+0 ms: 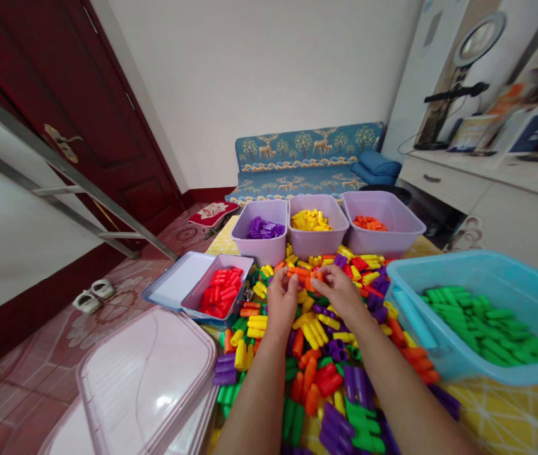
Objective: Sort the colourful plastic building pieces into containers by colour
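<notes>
A heap of short plastic tube pieces (316, 354) in red, orange, yellow, green and purple covers the table in front of me. My left hand (282, 298) and my right hand (340, 287) reach over the far part of the heap, fingers curled. Both pinch at orange pieces (303, 274) lying between them. Behind the heap stand three lilac bins: one with purple pieces (263, 229), one with yellow pieces (310, 220), one with orange pieces (369, 223).
A small lilac bin of red pieces (220, 292) sits on a blue lid (174, 283) at the left. A blue tub of green pieces (482, 322) stands at the right. Pink lids (146, 385) lie near left. Sofa, door and ladder behind.
</notes>
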Demonstrator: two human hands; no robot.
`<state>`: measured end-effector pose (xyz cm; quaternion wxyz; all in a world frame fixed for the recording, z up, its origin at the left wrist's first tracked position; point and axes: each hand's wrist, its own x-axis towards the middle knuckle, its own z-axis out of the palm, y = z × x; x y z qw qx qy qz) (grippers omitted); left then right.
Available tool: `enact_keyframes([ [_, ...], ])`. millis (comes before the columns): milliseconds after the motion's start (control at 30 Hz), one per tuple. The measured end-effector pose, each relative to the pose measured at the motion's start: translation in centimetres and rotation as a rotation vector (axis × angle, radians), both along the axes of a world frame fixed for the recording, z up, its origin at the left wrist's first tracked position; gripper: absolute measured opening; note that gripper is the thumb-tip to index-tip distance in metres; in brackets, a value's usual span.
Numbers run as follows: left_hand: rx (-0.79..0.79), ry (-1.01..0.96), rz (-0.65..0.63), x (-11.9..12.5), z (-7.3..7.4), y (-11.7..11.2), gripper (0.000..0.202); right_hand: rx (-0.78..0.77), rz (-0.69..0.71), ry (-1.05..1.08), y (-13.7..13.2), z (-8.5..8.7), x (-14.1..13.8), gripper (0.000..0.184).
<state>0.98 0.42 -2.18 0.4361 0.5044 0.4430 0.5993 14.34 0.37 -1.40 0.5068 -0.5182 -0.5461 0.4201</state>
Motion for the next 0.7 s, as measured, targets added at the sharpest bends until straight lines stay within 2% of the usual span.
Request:
enact_keyframes([
  [233,0.020,-0.026,-0.010,-0.3,0.3,0.0,0.021,-0.006,0.076,-0.005,-0.7,1.5,0.6,0.034],
  [400,-0.008,0.051,-0.003,-0.5,0.2,-0.1,0.029,-0.067,0.050,-0.023,-0.8,1.9,0.9,0.038],
  [500,-0.008,0.077,0.008,-0.6,0.2,-0.1,0.031,-0.063,0.090,-0.002,-1.0,2.3,1.1,0.041],
  [633,0.001,0.078,0.039,-0.6,0.3,-0.2,0.031,-0.094,0.218,-0.103,-1.5,3.0,2.2,0.033],
  [700,0.002,0.060,0.059,-0.6,0.3,-0.2,0.031,-0.110,0.184,-0.132,-1.6,3.5,3.0,0.030],
])
